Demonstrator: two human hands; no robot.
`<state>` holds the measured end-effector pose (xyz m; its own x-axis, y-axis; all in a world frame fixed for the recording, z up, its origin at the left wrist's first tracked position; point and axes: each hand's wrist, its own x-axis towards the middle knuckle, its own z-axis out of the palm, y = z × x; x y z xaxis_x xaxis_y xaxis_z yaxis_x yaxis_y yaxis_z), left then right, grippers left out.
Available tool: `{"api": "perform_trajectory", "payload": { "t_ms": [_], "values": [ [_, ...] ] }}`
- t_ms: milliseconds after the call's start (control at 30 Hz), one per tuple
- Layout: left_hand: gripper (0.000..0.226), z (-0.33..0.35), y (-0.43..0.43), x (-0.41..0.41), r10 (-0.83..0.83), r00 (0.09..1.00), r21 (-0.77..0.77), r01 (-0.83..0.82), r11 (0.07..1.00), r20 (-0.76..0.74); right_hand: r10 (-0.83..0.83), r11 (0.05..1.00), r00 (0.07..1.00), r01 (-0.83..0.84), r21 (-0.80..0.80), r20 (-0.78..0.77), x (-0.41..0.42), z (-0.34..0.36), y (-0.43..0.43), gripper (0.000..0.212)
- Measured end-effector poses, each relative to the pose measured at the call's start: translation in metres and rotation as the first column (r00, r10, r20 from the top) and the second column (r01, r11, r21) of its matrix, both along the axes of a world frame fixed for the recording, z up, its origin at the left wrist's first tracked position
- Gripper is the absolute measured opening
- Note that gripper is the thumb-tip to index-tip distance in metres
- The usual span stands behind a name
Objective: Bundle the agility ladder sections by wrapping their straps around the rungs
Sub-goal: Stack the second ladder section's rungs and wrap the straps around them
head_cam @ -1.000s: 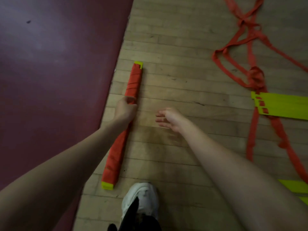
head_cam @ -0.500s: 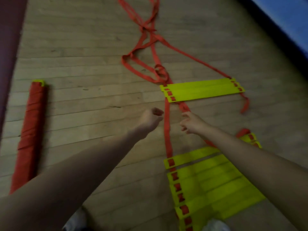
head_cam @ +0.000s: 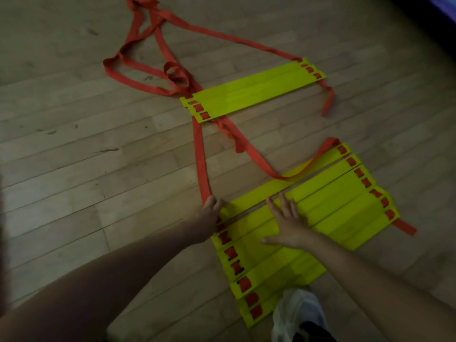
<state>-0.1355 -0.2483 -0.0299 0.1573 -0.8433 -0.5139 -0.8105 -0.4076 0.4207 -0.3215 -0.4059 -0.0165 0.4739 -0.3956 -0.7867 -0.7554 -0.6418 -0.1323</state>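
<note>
A spread of several yellow rungs (head_cam: 328, 206) lies on the wood floor near my feet, threaded with red strap at both ends. My right hand (head_cam: 287, 224) lies flat on these rungs, fingers straight and spread. My left hand (head_cam: 207, 219) is at the left end of the top rung, where a long red strap (head_cam: 200, 154) comes down; its fingers curl there, though the grip is hidden. A smaller stack of yellow rungs (head_cam: 251, 88) lies farther away, with tangled red strap loops (head_cam: 148, 70) trailing off behind it.
My white shoe (head_cam: 297, 314) stands at the near edge of the rung spread. A loose red strap end (head_cam: 404, 227) sticks out at the right. A dark edge with a blue surface (head_cam: 441, 13) borders the floor at the top right.
My view swung right, away from the wrapped red bundle, which has left the frame. Both hands moved down onto the near spread of rungs; the right one flattened on them.
</note>
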Motion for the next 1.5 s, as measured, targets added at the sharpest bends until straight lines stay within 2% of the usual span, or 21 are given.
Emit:
{"api": "perform_trajectory", "payload": {
  "t_ms": [133,233,300,400,467,500,533,600,667,700,767,833,900,1000,1067,1167,1267,1367,1433,1500],
  "values": [
    [0.061,0.003,0.006,0.025,-0.096,0.994,0.128,0.088,0.988,0.056,-0.027,0.998,0.995,0.032,-0.048,0.095,0.003,-0.012,0.012,0.107],
    [0.044,0.014,0.012,0.045,-0.007,1.0,0.19,0.01,0.982,-0.014,-0.029,0.995,0.994,0.039,-0.09,0.109,0.015,-0.017,0.027,0.105],
    [0.025,0.02,0.02,0.062,0.059,0.997,0.206,-0.068,0.976,0.05,-0.011,0.993,0.993,0.024,-0.113,0.115,0.029,-0.021,0.04,0.105],
    [0.019,0.033,0.034,0.091,0.345,0.933,0.067,-0.353,0.933,0.105,0.068,0.994,0.981,-0.051,-0.097,0.181,0.061,-0.018,0.061,0.1],
    [0.021,0.051,0.044,0.114,0.642,0.766,-0.094,-0.637,0.765,0.031,0.1,0.995,0.964,-0.091,-0.046,0.246,0.09,-0.014,0.079,0.099],
    [0.025,0.061,0.049,0.126,0.733,0.679,-0.188,-0.725,0.663,-0.033,0.098,0.995,0.955,-0.101,-0.004,0.281,0.108,-0.012,0.088,0.099],
    [0.032,0.067,0.053,0.138,0.745,0.667,-0.257,-0.721,0.643,-0.008,0.081,0.992,0.942,-0.107,0.065,0.324,0.126,-0.009,0.097,0.098],
    [0.042,0.063,0.062,0.153,0.719,0.683,-0.293,-0.666,0.686,0.129,-0.011,0.96,0.897,-0.114,0.254,0.443,0.16,-0.004,0.112,0.09],
    [0.047,0.05,0.066,0.144,0.721,0.674,-0.228,-0.686,0.691,0.157,-0.156,0.93,0.837,-0.055,0.364,0.525,0.185,0.001,0.118,0.075],
    [0.049,0.043,0.066,0.13,0.688,0.71,-0.182,-0.664,0.725,0.151,-0.232,0.93,0.806,0.019,0.368,0.545,0.192,0.003,0.116,0.065],
    [0.06,0.027,0.07,0.09,0.587,0.803,-0.102,-0.578,0.809,0.106,-0.274,0.951,0.775,0.128,0.283,0.569,0.193,0.002,0.103,0.048],
    [0.075,0.013,0.08,0.054,0.493,0.865,0.006,-0.496,0.868,0.096,-0.157,0.986,0.78,0.088,0.141,0.606,0.177,-0.003,0.084,0.044],
    [0.091,0.0,0.093,0.03,0.368,0.923,0.122,-0.38,0.917,0.112,0.019,1.0,0.821,-0.017,-0.009,0.57,0.149,-0.01,0.062,0.055],
    [0.11,-0.01,0.109,0.026,0.19,0.97,0.121,-0.209,0.97,0.155,0.158,0.986,0.916,-0.127,-0.106,0.37,0.099,-0.018,0.04,0.077],
    [0.107,-0.015,0.115,0.039,0.144,0.975,0.126,-0.167,0.978,0.171,0.221,0.973,0.935,-0.192,-0.126,0.277,0.079,-0.02,0.041,0.084],
    [0.092,-0.01,0.117,0.063,0.084,0.96,0.172,-0.133,0.976,0.266,0.244,0.965,0.937,-0.21,-0.156,0.249,0.079,-0.025,0.061,0.086],
    [0.096,-0.004,0.118,0.1,0.14,0.909,0.197,-0.232,0.953,0.393,0.22,0.973,0.929,-0.188,-0.135,0.297,0.095,-0.029,0.084,0.082],
    [0.109,0.008,0.122,0.133,0.287,0.833,0.179,-0.41,0.894,0.473,0.219,0.974,0.885,-0.222,-0.041,0.41,0.111,-0.029,0.097,0.073],
    [0.113,0.012,0.123,0.134,0.41,0.774,0.118,-0.521,0.845,0.482,0.242,0.966,0.874,-0.256,-0.024,0.422,0.116,-0.029,0.1,0.068],
    [0.103,0.009,0.122,0.113,0.532,0.746,0.071,-0.604,0.794,0.4,0.309,0.95,0.833,-0.294,-0.106,0.458,0.115,-0.03,0.105,0.064]
  ]
}}
